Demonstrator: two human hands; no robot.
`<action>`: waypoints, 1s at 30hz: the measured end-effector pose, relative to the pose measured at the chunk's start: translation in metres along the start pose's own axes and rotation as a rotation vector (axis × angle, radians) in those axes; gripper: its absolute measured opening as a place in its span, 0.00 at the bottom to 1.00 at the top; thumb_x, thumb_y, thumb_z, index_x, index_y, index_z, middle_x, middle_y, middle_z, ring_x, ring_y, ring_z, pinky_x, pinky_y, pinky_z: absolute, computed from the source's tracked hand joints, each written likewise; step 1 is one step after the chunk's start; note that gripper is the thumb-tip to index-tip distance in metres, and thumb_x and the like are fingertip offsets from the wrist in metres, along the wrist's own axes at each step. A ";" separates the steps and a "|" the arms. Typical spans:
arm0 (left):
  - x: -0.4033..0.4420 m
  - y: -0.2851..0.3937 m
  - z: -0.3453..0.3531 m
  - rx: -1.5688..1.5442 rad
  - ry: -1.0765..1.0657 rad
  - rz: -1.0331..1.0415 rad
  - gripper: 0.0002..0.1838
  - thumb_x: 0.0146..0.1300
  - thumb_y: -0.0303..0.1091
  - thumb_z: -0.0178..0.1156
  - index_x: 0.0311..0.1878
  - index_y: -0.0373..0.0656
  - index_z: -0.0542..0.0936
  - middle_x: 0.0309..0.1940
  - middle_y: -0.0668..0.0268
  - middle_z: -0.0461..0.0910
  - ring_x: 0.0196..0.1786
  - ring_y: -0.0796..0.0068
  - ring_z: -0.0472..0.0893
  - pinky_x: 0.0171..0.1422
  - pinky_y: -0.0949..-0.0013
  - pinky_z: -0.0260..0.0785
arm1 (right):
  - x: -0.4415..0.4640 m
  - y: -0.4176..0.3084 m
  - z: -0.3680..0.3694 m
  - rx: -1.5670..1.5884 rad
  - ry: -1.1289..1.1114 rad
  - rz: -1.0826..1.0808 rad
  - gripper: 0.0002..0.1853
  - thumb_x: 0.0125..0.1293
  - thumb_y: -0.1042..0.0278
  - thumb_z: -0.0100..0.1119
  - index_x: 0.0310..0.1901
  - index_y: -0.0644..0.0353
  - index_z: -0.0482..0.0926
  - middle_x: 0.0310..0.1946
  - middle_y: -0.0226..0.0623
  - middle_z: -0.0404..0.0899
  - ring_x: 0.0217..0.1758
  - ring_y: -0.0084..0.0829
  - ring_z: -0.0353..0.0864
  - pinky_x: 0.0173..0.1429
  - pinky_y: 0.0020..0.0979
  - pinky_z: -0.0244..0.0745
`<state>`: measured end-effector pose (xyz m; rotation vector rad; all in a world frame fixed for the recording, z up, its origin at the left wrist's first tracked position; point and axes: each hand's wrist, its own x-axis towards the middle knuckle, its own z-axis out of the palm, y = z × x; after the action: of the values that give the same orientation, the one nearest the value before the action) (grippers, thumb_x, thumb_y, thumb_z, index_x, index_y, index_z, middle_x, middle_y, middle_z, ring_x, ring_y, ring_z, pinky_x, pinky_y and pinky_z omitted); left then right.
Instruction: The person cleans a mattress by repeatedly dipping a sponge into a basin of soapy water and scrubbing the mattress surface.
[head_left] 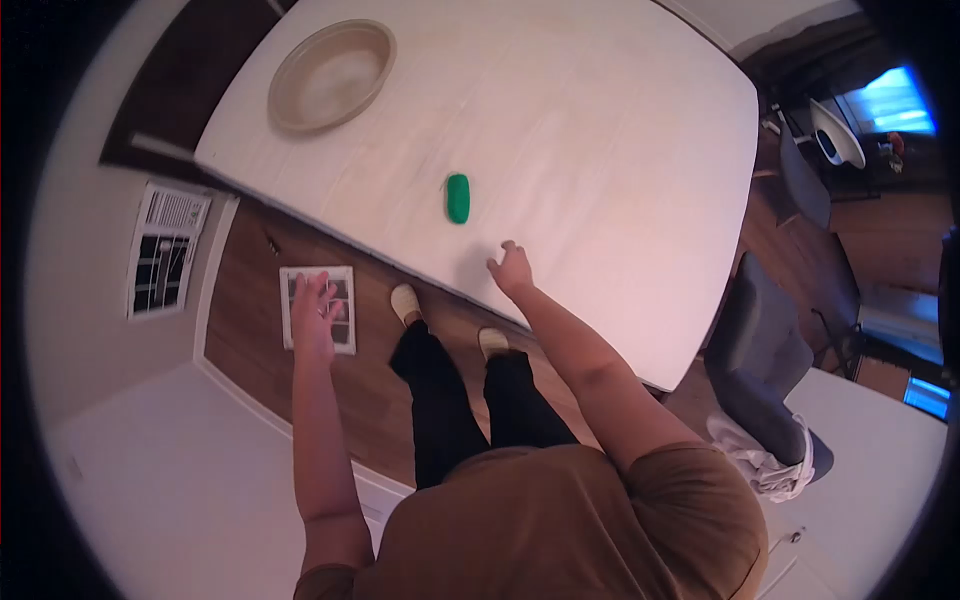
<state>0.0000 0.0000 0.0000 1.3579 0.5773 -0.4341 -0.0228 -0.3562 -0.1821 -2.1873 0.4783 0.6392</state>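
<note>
- You have the table [620, 130] ahead, pale and broad.
- Right of the table, you see a grey chair [745, 335].
- Near the table's right corner, your chair bears a pale cloth [765, 460].
- Well right of the table, you see a blue pane [890, 100].
- Under the table, you have wood floor [375, 400].

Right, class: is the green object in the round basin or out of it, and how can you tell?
Out: the green object lies on the white table, with tabletop visible between it and the basin.
</note>
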 end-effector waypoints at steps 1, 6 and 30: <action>0.022 -0.001 -0.001 -0.056 0.006 0.041 0.50 0.63 0.57 0.58 0.76 0.48 0.39 0.74 0.60 0.48 0.73 0.54 0.55 0.72 0.46 0.51 | -0.009 -0.014 -0.004 0.016 0.129 0.028 0.43 0.54 0.54 0.68 0.66 0.63 0.56 0.60 0.59 0.62 0.61 0.53 0.69 0.61 0.44 0.70; 0.285 0.060 -0.011 -0.264 0.114 0.003 0.45 0.63 0.57 0.58 0.74 0.50 0.47 0.73 0.55 0.50 0.75 0.50 0.50 0.73 0.44 0.51 | 0.102 -0.120 0.015 0.009 0.336 0.180 0.46 0.52 0.54 0.70 0.66 0.63 0.55 0.55 0.55 0.65 0.59 0.53 0.69 0.57 0.46 0.72; 0.433 0.047 -0.032 -0.453 0.116 -0.128 0.17 0.55 0.21 0.58 0.49 0.39 0.72 0.44 0.62 0.76 0.49 0.64 0.77 0.54 0.58 0.76 | 0.260 -0.345 -0.025 0.108 0.583 -0.554 0.30 0.51 0.71 0.67 0.58 0.58 0.69 0.48 0.47 0.74 0.51 0.48 0.73 0.56 0.45 0.68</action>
<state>0.3649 0.0558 -0.2333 0.9192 0.8071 -0.3044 0.3745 -0.1959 -0.1172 -2.2388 0.1654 -0.3244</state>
